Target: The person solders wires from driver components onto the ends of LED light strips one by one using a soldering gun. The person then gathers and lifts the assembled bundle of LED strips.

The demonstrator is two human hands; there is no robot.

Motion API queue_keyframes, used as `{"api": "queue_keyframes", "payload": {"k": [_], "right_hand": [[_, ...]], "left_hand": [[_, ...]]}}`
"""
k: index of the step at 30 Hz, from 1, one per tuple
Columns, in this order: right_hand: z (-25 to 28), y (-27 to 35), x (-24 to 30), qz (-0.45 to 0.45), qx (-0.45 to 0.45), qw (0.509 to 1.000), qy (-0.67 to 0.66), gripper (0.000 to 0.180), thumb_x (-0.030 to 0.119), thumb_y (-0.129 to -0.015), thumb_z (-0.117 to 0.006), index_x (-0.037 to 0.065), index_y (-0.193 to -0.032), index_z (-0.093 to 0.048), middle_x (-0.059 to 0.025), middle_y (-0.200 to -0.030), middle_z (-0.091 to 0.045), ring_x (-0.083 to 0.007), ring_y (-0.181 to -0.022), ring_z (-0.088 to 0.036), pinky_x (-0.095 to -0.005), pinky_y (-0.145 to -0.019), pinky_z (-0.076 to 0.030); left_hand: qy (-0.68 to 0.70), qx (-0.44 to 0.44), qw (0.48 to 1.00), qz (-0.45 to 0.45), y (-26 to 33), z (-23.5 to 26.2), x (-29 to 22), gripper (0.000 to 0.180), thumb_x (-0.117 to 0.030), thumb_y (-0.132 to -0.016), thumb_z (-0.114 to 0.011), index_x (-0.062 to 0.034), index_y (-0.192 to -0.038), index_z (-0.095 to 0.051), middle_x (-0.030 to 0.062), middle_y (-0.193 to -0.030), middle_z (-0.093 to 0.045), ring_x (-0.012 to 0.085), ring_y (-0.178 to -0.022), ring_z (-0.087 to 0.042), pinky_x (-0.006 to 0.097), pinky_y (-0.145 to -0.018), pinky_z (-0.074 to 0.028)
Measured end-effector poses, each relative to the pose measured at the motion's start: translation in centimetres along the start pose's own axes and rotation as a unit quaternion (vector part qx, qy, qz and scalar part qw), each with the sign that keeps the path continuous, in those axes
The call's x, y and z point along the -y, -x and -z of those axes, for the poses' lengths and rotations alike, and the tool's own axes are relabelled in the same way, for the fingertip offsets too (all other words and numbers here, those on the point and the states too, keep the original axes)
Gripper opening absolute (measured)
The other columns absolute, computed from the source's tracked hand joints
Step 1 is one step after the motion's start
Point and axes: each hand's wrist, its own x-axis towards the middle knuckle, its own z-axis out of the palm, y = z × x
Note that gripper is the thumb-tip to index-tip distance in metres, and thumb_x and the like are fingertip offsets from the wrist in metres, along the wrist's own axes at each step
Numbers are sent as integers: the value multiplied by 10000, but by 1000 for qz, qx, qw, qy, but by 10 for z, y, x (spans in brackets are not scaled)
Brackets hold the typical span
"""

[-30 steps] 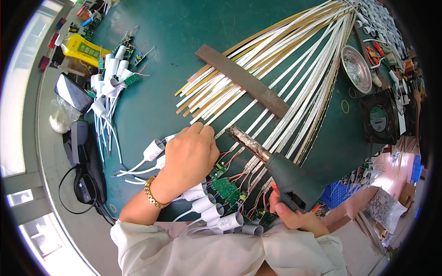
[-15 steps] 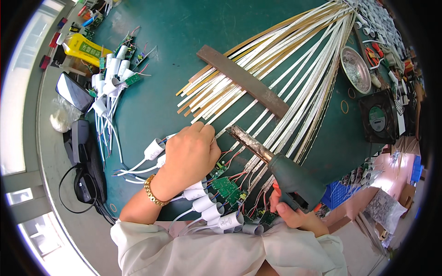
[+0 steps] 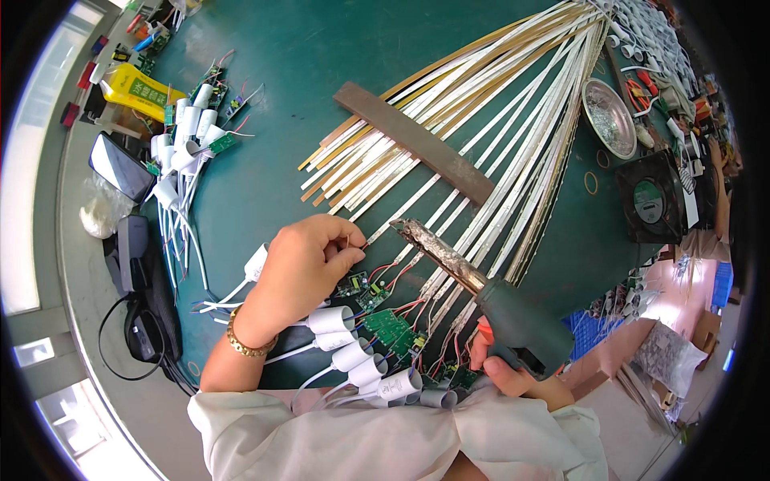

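Observation:
My left hand (image 3: 297, 264) pinches a thin wire (image 3: 364, 246) between thumb and forefinger, close to the near end of a narrow white strip (image 3: 385, 227). A dark green soldering gun (image 3: 525, 325) is in my right hand (image 3: 517, 381). Its solder-crusted metal tip (image 3: 409, 230) hovers just right of that strip end; I cannot tell if they touch. Below lie green circuit boards (image 3: 391, 330) with red and blue wires, several wired to other strips. White cylindrical housings with cables (image 3: 397, 386) sit in front of my body.
A brown flat bar (image 3: 413, 143) lies across the fanned white and tan strips. At left are more white housings (image 3: 188, 122), a yellow bottle (image 3: 140, 90) and a phone (image 3: 120, 166). To the right stand a metal dish (image 3: 609, 119) and a black fan (image 3: 651, 198).
My left hand has moved slightly left and turned, bringing the pinched wire into view at the strip's end. The soldering gun has barely moved; the whole view has shifted slightly.

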Motion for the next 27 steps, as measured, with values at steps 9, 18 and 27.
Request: {"api": "queue_keyframes", "payload": {"k": [9,18,27], "right_hand": [[0,0,2,6,-26,998,55,414,214,-892,-622,-1,-1221,-494,-89,-823,-611,-158,-733,-590,-310,-664,-501],[7,-9,9,-19,10,981,193,292,171,-655,-734,142,-943,-693,-39,-909,-687,-262,-719,-659,-361,-625,-530],[-29,56,-62,-242,-184,907,-293,99,139,-862,-639,72,-915,-587,-38,-814,-573,-153,-706,-555,-294,-626,-467]], "left_hand": [[-48,-61,995,-66,6,-12,6,83,23,-804,-725,9,-878,-689,73,-751,-665,116,-643,-609,253,-609,-495],[-89,-101,988,-78,3,-26,7,85,18,-742,-698,-4,-816,-662,90,-774,-653,179,-632,-629,279,-593,-507],[-153,-116,973,-125,-4,-27,9,78,-2,-744,-674,-36,-784,-616,76,-706,-602,202,-600,-593,314,-543,-465]]}}
